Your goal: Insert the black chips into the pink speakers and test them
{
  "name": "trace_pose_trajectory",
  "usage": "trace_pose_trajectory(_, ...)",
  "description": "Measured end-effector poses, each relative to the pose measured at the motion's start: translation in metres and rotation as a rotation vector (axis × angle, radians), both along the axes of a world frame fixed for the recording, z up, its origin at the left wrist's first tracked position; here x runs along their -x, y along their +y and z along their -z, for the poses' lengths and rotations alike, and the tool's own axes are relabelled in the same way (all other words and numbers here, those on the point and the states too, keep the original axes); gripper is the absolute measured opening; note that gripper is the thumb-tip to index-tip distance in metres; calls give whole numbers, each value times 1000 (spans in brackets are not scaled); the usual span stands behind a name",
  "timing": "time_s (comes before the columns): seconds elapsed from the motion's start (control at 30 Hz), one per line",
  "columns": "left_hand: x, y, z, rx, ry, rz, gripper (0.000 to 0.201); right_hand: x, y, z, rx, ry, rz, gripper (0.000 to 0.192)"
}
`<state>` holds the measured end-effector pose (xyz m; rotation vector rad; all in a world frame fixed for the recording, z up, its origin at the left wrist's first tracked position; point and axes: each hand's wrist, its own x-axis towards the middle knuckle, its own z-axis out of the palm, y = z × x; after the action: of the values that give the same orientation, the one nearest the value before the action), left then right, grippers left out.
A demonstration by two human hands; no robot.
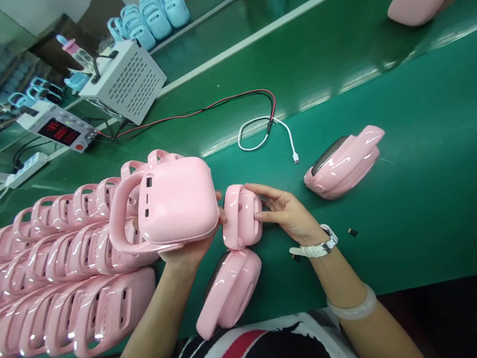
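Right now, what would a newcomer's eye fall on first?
Probably the tight rows of glossy pink plastic cases with loop handles, lower left, strike first. A rounded pink plastic case with a dotted face, held up by the left hand near the middle, comes next. Red digits also glow on a small white instrument at upper left.

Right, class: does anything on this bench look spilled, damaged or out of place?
No spill or damage shows. The oddest thing is a small dark piece lying loose on the green bench, to the right of the white watch. It looks stray, set apart from the pink devices; what it is, I can't tell.
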<state>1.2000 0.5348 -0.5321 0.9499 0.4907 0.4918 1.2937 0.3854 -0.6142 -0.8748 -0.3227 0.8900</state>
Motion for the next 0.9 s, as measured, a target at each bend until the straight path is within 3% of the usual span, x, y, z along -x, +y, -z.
trace_pose_trajectory(0.27,2,6,6,0,-32,148,65,0,2,2,5,-53,31,49)
trace_pose_trajectory(0.5,4,-3,13,-119,-69,77,61,-2,2,-3,63,-72,34,47)
trace_pose_trajectory(0.67,4,-6,14,-18,-82,70,61,1,-2,-2,104,-69,64,51)
trace_pose_trajectory(0.77,8,1,13,-21,-148,-58,65,12,-8,-4,164,-125,152,51)
trace_pose_trajectory(0.83,15,9,11,-77,-141,-43,67,23,-11,-8,268,-240,257,41)
trace_pose_trajectory(0.9,23,18,10,-229,-63,23,72,34,-12,-12,374,-405,372,24)
